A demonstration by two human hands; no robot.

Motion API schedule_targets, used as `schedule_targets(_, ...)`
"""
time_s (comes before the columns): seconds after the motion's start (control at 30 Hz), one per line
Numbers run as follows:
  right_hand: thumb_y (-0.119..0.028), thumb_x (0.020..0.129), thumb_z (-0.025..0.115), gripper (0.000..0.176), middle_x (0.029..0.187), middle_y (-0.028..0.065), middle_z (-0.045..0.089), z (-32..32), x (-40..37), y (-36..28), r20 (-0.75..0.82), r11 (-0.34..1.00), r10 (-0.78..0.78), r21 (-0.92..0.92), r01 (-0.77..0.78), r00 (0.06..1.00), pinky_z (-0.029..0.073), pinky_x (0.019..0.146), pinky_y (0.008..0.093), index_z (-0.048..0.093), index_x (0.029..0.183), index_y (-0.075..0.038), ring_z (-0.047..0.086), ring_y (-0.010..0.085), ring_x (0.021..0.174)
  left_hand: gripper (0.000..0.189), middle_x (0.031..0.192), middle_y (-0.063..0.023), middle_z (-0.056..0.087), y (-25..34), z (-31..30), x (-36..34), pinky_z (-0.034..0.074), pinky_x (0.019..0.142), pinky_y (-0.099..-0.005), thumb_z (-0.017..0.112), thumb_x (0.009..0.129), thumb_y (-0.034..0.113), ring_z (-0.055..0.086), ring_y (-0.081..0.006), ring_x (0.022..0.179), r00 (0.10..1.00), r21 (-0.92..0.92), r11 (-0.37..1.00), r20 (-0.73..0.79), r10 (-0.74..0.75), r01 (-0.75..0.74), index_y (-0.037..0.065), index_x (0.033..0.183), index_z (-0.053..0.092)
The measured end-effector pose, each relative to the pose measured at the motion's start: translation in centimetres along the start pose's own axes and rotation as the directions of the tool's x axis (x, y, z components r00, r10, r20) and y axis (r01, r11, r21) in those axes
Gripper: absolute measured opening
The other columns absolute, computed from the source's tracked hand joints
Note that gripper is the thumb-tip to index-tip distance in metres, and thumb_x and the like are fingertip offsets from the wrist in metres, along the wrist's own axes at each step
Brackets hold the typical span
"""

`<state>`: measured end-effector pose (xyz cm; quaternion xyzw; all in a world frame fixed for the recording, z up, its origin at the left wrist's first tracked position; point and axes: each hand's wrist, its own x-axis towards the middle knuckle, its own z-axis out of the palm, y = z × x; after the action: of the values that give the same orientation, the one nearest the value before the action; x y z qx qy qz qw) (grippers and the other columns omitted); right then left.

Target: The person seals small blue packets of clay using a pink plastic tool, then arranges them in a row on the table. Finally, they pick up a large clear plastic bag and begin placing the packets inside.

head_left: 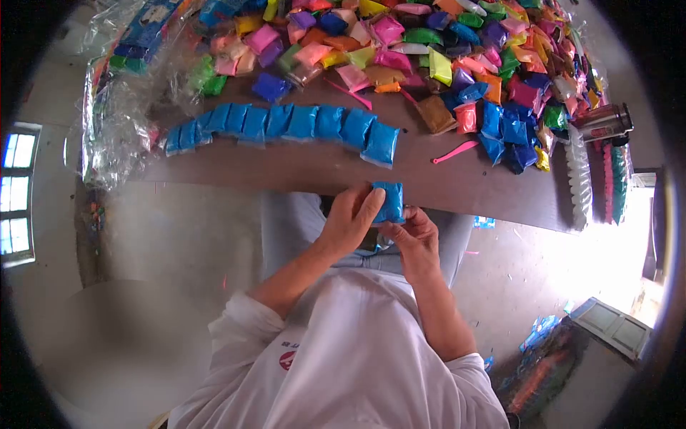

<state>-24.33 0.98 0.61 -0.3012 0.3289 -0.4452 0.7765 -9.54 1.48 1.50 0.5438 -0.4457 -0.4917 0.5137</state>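
A small blue plastic packet (pixel 389 201) is held between my two hands in front of the table's near edge, above my lap. My left hand (pixel 350 216) grips its left side, with the thumb lying over the front. At the lower right corner, the fingers of my right hand (pixel 414 239) pinch the packet. Beyond it, a curved row of similar blue packets (pixel 300 122) lies on the brown table (pixel 286 164). The nearest of these, a blue packet (pixel 381 144) at the row's right end, lies just past my hands.
A large heap of packets in many colours (pixel 386 57) covers the back. Clear plastic wrapping (pixel 118 136) is bunched at the left. A pink plastic stick (pixel 455 151) lies right of the row. At the right edge are a metallic cylinder (pixel 600 123) and clear ridged plastic strips (pixel 577 179).
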Motion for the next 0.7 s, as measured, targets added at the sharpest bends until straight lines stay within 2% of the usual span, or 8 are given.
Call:
schedule_targets(0.13, -0.004, 0.085, 0.061, 0.019, 0.097, 0.0061, 0.062, 0.8, -0.2, -1.1, -0.035, 0.994, 0.009, -0.110, -0.012, 0.999, 0.045, 0.084, 0.0249, 0.055, 0.102, 0.000, 0.058, 0.0116, 0.090, 0.034, 0.073, -0.0056, 0.055, 0.3, -0.9, -0.5, 0.043, 0.060, -0.0272, 0.049, 0.093, 0.032, 0.050, -0.0116, 0.066, 0.998, 0.076, 0.997, 0.061, 0.029, -0.033, -0.001, 0.096, 0.054)
schedule_targets(0.2, -0.005, 0.086, 0.060, 0.022, 0.098, 0.0060, 0.062, 1.3, 0.0, -1.7, -0.102, 0.992, -0.023, -0.124, 0.010, 0.995, 0.044, 0.085, 0.0243, 0.055, 0.107, 0.002, 0.057, 0.0106, 0.091, 0.029, 0.075, -0.0071, 0.056, 0.9, -1.2, -0.4, 0.043, 0.059, -0.0258, 0.051, 0.093, 0.028, 0.050, -0.0089, 0.068, 0.971, 0.284, 0.931, 0.128, 0.200, -0.229, -0.001, 0.096, 0.055)
schedule_targets(0.23, -0.006, 0.086, 0.060, 0.024, 0.098, 0.0050, 0.062, 1.2, 0.0, -1.6, -0.060, 0.980, -0.051, -0.195, 0.038, 0.997, 0.043, 0.084, 0.0239, 0.056, 0.109, 0.002, 0.055, 0.0099, 0.091, 0.029, 0.075, -0.0071, 0.056, 1.2, -1.3, -0.4, 0.043, 0.059, -0.0258, 0.051, 0.093, 0.028, 0.050, -0.0089, 0.068, 0.971, 0.281, 0.933, 0.133, 0.196, -0.227, -0.001, 0.096, 0.055)
schedule_targets(0.3, -0.008, 0.087, 0.060, 0.026, 0.097, 0.0040, 0.061, 0.8, 0.2, -1.1, -0.022, 0.963, -0.071, -0.260, 0.063, 0.997, 0.042, 0.084, 0.0236, 0.056, 0.110, 0.003, 0.054, 0.0092, 0.090, 0.028, 0.079, -0.0062, 0.057, 1.7, -1.5, -0.7, 0.042, 0.059, -0.0249, 0.053, 0.092, 0.027, 0.050, -0.0069, 0.069, 0.972, 0.212, 0.972, 0.230, 0.055, -0.105, 0.000, 0.098, 0.054)
schedule_targets(0.4, -0.010, 0.086, 0.062, 0.024, 0.097, 0.0026, 0.061, 0.1, 0.9, -0.2, -0.010, 0.968, -0.115, -0.227, 0.110, 0.993, 0.041, 0.082, 0.0225, 0.060, 0.106, 0.003, 0.053, 0.0086, 0.088, 0.031, 0.081, -0.0003, 0.056, 1.5, -1.0, -0.7, 0.041, 0.059, -0.0229, 0.054, 0.090, 0.030, 0.048, -0.0068, 0.069, 0.986, 0.029, 0.999, 0.166, 0.027, -0.032, 0.002, 0.104, 0.054)
schedule_targets(0.5, -0.012, 0.085, 0.063, 0.024, 0.096, 0.0024, 0.061, -0.1, 1.2, -0.1, 0.001, 0.954, -0.142, -0.265, 0.137, 0.990, 0.042, 0.080, 0.0218, 0.061, 0.105, 0.002, 0.054, 0.0083, 0.086, 0.034, 0.081, -0.0004, 0.056, 0.3, -1.3, -0.7, 0.041, 0.061, -0.0221, 0.057, 0.089, 0.031, 0.048, -0.0058, 0.070, 0.985, -0.008, 1.000, 0.169, 0.024, -0.023, 0.002, 0.105, 0.053)
schedule_targets(0.63, -0.013, 0.086, 0.063, 0.023, 0.089, 0.0016, 0.062, 0.1, 1.4, -0.3, -0.032, 0.994, 0.028, -0.103, -0.031, 0.999, 0.046, 0.070, 0.0209, 0.060, 0.104, 0.001, 0.056, 0.0080, 0.080, 0.030, 0.088, -0.0029, 0.057, 1.1, -1.4, -0.4, 0.045, 0.065, -0.0210, 0.055, 0.091, 0.029, 0.051, -0.0049, 0.076, 0.982, 0.075, 0.997, 0.186, -0.023, 0.010, 0.001, 0.103, 0.054)
schedule_targets(0.7, -0.014, 0.087, 0.061, 0.019, 0.086, 0.0024, 0.063, -0.4, 1.6, -0.3, -0.018, 0.991, 0.123, 0.050, -0.122, 0.992, 0.049, 0.061, 0.0206, 0.059, 0.100, 0.001, 0.060, 0.0094, 0.074, 0.034, 0.080, -0.0020, 0.056, 1.3, -0.6, -0.4, 0.044, 0.055, -0.0203, 0.052, 0.091, 0.034, 0.052, -0.0043, 0.068, 0.994, -0.099, 0.990, 0.031, -0.101, 0.104, 0.001, 0.100, 0.055)
